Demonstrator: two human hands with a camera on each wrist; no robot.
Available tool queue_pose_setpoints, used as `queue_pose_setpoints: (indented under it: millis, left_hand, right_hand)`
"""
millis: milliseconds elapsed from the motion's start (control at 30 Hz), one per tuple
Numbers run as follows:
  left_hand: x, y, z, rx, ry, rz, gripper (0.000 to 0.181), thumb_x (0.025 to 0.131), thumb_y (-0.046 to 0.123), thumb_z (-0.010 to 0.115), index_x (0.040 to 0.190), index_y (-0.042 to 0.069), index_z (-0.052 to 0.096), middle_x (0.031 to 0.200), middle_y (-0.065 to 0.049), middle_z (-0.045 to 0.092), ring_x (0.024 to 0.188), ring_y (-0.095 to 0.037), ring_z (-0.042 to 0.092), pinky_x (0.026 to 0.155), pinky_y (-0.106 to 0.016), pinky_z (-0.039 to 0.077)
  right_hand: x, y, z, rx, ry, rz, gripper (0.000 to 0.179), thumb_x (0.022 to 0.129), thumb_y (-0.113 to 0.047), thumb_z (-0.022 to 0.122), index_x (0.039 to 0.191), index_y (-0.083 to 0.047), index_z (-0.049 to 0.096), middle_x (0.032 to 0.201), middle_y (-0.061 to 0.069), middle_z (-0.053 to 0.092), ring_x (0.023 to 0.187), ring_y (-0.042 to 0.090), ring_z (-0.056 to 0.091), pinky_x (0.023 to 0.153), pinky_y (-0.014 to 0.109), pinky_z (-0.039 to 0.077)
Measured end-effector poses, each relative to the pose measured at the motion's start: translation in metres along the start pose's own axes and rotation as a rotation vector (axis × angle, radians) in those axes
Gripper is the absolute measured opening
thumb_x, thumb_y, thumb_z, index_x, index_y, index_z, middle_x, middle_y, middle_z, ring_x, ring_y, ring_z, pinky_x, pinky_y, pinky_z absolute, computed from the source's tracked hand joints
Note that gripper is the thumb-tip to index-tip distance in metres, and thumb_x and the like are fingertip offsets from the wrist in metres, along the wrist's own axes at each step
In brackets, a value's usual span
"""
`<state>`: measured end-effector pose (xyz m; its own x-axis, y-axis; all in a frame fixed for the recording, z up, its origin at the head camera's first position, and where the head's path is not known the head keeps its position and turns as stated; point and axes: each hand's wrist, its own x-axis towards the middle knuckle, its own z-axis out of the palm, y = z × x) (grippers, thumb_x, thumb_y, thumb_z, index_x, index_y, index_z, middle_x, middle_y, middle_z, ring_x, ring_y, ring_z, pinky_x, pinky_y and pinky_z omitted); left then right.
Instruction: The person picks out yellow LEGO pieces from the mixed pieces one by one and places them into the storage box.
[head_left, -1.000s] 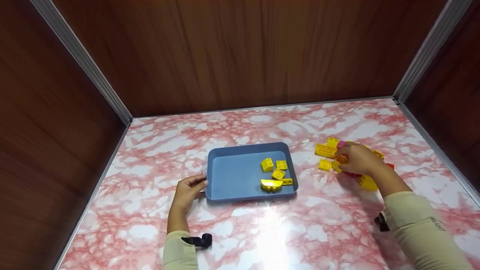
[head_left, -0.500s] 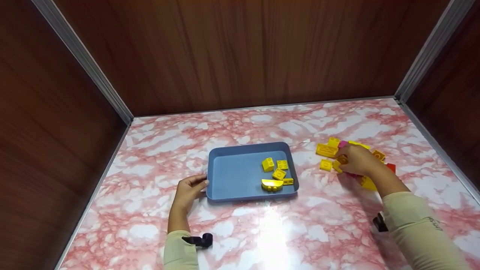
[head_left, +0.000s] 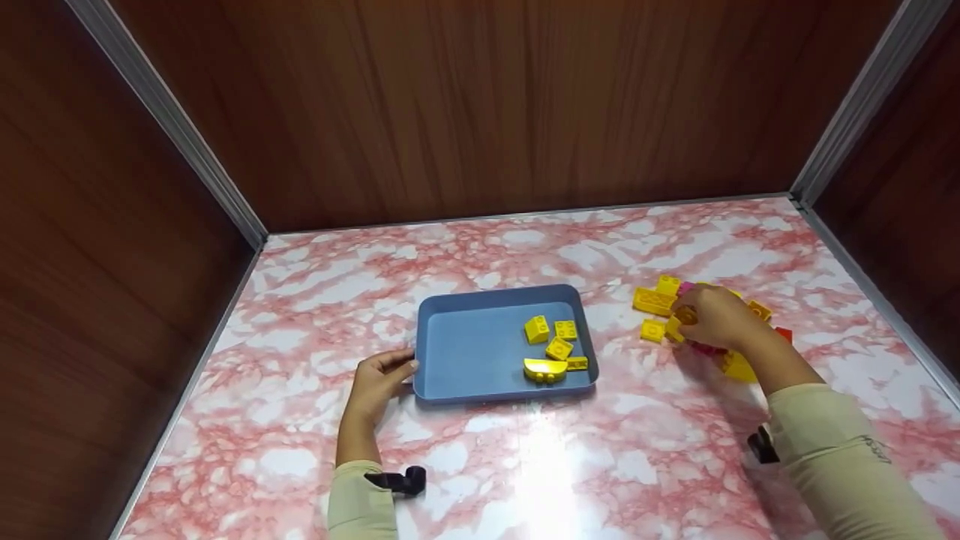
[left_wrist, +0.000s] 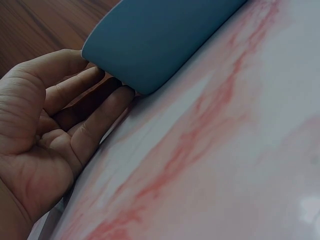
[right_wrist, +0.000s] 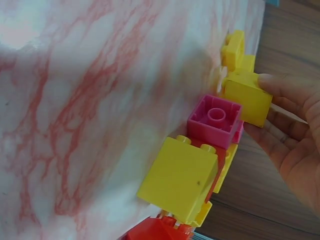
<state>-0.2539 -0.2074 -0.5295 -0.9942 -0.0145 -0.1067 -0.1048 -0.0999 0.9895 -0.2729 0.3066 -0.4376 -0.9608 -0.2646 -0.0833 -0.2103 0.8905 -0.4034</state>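
Note:
My left hand (head_left: pixel 373 386) holds the left edge of a blue-grey plastic tray (head_left: pixel 459 301), thumb at the rim and fingertips against the outer wall. In the left wrist view the fingers (left_wrist: pixel 107 107) bend toward the tray's wall (left_wrist: pixel 155 45). Several yellow toy building bricks (head_left: pixel 536 329) lie in the tray's right part, among them a rounded yellow piece (head_left: pixel 545 370). Over the brick pile at the right, my right hand (head_left: pixel 716 319) pinches a yellow brick (right_wrist: pixel 247 100) between thumb and fingers. That hand hides part of the pile.
Around the right hand lie yellow bricks (head_left: pixel 652 300), a pink brick (right_wrist: pixel 212 120), a large yellow brick (right_wrist: pixel 175 177) and a red brick (right_wrist: pixel 157 230). The marbled table (head_left: pixel 480 472) is bounded by dark wooden panels (head_left: pixel 517 112) at the back and sides.
My right hand stays over the pile, its fingers shifting only slightly among the bricks. The left hand and the tray hold their place.

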Motion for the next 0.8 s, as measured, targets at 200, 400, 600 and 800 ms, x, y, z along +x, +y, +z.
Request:
queue_pose_setpoints:
  millis: [200, 400, 600, 800]
  left_hand:
    - [0.0, 0.0, -0.001, 0.002, -0.004, 0.003, 0.037, 0.086, -0.004, 0.069, 0.12, -0.016, 0.06, 0.108, -0.018, 0.067, 0.079, -0.016, 0.065, 0.068, -0.033, 0.061]
    - [0.0, 0.0, -0.001, 0.017, -0.008, 0.003, 0.035, 0.086, -0.003, 0.07, 0.118, -0.015, 0.061, 0.112, -0.018, 0.065, 0.084, -0.016, 0.065, 0.07, -0.032, 0.06]
    - [-0.001, 0.001, 0.0, 0.017, -0.001, 0.009, 0.036, 0.085, -0.003, 0.071, 0.118, -0.015, 0.061, 0.111, -0.019, 0.065, 0.08, -0.016, 0.064, 0.07, -0.032, 0.06]
    - [0.0, 0.001, 0.0, 0.007, -0.005, 0.018, 0.037, 0.085, -0.004, 0.07, 0.119, -0.016, 0.06, 0.111, -0.02, 0.066, 0.079, -0.017, 0.065, 0.07, -0.034, 0.061]
  right_hand:
    - [-0.001, -0.01, -0.004, -0.019, 0.014, -0.048, 0.033, 0.084, -0.007, 0.073, 0.113, 0.007, 0.067, 0.115, 0.025, 0.062, 0.104, 0.04, 0.057, 0.098, 0.06, 0.044]
    - [0.001, -0.021, -0.003, -0.025, 0.064, -0.139, 0.034, 0.079, -0.006, 0.077, 0.109, 0.007, 0.069, 0.108, 0.021, 0.064, 0.096, 0.034, 0.059, 0.09, 0.055, 0.049]
    - [0.005, -0.033, -0.002, -0.039, 0.122, -0.237, 0.029, 0.077, -0.004, 0.076, 0.104, 0.007, 0.071, 0.1, 0.016, 0.065, 0.085, 0.029, 0.059, 0.078, 0.047, 0.053]
    - [0.008, -0.046, 0.001, -0.03, 0.107, -0.242, 0.026, 0.08, -0.007, 0.075, 0.104, 0.004, 0.072, 0.099, 0.014, 0.065, 0.086, 0.026, 0.059, 0.08, 0.045, 0.055]
